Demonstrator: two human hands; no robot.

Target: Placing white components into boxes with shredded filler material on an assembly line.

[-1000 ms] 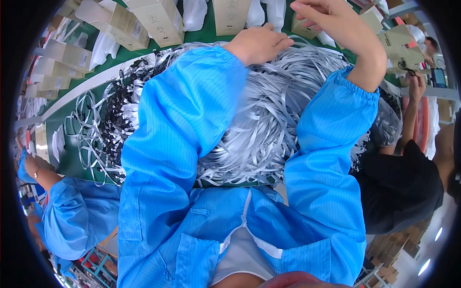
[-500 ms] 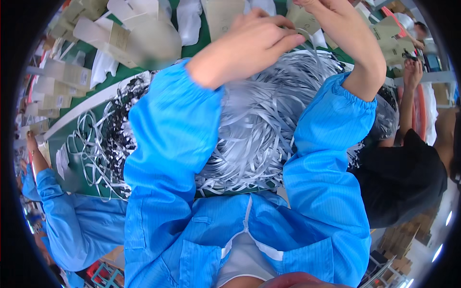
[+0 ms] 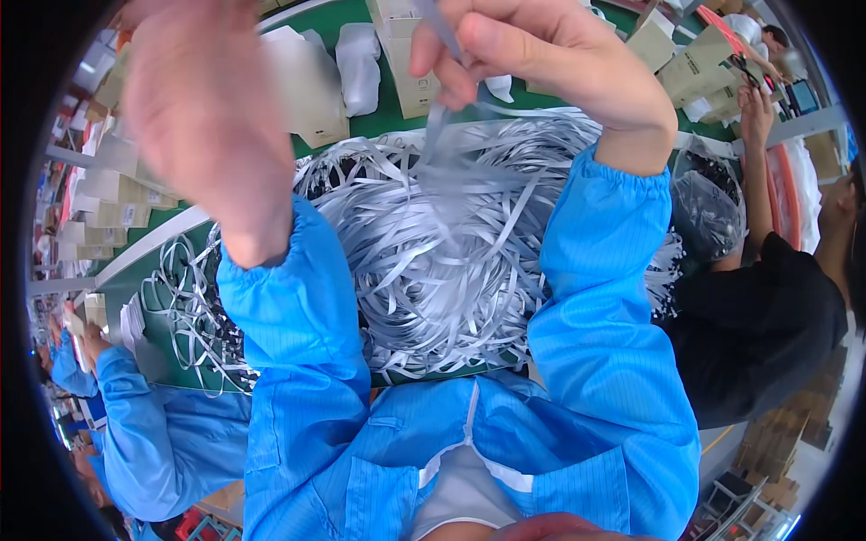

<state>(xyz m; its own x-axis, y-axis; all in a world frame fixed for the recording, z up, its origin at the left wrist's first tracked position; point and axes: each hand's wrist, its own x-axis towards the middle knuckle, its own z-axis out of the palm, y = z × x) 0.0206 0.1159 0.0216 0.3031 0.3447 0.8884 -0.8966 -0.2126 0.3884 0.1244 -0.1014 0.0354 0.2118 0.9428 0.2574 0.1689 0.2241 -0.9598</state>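
On the green table [image 3: 161,341], a tangled pile of grey straps [image 3: 433,270] reaches the near edge. Left of it, the left hand [image 3: 194,108] is blurred; I cannot tell its grip. Toward the far edge, the right hand [image 3: 550,54] pinches one strap [image 3: 436,131], above the pile.

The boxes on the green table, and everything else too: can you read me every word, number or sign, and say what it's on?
Tall pale box at the back: small printing, too tiny to read.
Pale box at the right: dark printing, too small and blurred.
Row of boxes at the left: small marks, too tiny.
Pile of grey straps: no writing I can make out.
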